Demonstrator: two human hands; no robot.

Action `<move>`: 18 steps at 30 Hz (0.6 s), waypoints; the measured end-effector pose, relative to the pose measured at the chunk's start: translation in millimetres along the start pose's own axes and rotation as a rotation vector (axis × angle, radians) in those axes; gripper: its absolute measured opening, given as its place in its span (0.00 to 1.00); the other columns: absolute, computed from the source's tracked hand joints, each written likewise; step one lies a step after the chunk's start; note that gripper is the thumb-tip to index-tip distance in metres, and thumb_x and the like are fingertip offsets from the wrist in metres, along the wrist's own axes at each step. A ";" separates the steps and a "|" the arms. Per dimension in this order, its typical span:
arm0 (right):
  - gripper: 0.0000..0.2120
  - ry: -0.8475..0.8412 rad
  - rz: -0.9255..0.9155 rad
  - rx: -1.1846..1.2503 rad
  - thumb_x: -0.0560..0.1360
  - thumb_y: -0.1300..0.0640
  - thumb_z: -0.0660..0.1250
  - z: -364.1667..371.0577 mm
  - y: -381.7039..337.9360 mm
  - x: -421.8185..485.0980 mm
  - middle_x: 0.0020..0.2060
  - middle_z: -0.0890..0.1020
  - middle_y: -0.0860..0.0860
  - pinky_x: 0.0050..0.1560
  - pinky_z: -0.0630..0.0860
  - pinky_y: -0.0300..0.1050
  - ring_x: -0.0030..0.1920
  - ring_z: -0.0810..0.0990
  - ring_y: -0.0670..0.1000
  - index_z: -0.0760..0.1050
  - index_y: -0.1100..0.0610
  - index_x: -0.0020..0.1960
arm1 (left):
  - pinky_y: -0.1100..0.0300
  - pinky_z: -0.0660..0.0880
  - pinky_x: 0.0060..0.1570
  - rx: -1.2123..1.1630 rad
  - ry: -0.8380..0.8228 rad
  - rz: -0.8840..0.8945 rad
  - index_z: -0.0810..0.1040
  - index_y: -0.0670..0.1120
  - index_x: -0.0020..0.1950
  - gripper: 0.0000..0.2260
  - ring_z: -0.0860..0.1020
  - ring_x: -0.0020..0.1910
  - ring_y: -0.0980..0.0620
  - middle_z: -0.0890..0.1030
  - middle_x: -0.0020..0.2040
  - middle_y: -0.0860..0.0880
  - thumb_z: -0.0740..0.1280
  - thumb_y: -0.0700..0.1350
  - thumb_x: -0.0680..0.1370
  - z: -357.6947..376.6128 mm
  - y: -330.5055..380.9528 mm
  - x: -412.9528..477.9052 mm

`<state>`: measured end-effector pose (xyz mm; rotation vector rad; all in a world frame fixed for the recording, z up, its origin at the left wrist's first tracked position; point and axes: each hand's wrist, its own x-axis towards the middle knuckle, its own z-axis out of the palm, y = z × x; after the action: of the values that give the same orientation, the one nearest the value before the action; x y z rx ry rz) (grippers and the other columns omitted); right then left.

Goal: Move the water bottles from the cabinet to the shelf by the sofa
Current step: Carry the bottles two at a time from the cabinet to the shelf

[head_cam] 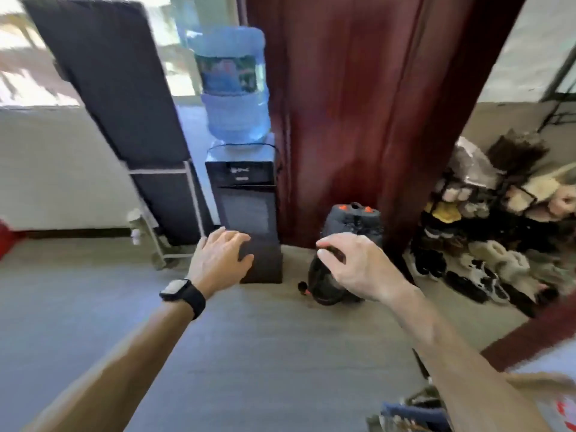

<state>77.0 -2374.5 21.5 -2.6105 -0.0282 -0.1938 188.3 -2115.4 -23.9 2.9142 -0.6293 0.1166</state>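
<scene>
Both my arms reach forward over the grey floor, and the whole view is blurred by motion. My left hand point(219, 258), with a black watch on the wrist, hangs open in front of the lower part of a black water dispenser point(246, 213). A big blue water jug point(233, 85) sits upside down on top of the dispenser. My right hand point(358, 266) is open with curled fingers and holds nothing; it hovers in front of a black round appliance point(352, 226) on the floor. No small water bottles, cabinet or sofa shelf are in sight.
A dark red wooden door point(374, 104) stands behind the dispenser. A dark folded panel on a metal frame point(124, 104) leans at the left. A heap of shoes and slippers point(492, 238) fills the right side. Something red point(6, 238) lies at the left edge.
</scene>
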 end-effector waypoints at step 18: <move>0.21 -0.280 -0.961 0.108 0.80 0.40 0.58 267.3 -610.6 155.9 0.73 0.68 0.41 0.72 0.61 0.45 0.74 0.61 0.47 0.67 0.39 0.72 | 0.42 0.54 0.74 0.329 0.224 -1.035 0.62 0.56 0.76 0.26 0.57 0.77 0.48 0.66 0.75 0.52 0.60 0.58 0.79 -232.2 -507.2 -352.6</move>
<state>231.8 -1714.7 118.7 -2.2831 -1.3418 -0.1428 68.9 -1477.7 96.6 3.0354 1.0144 0.4223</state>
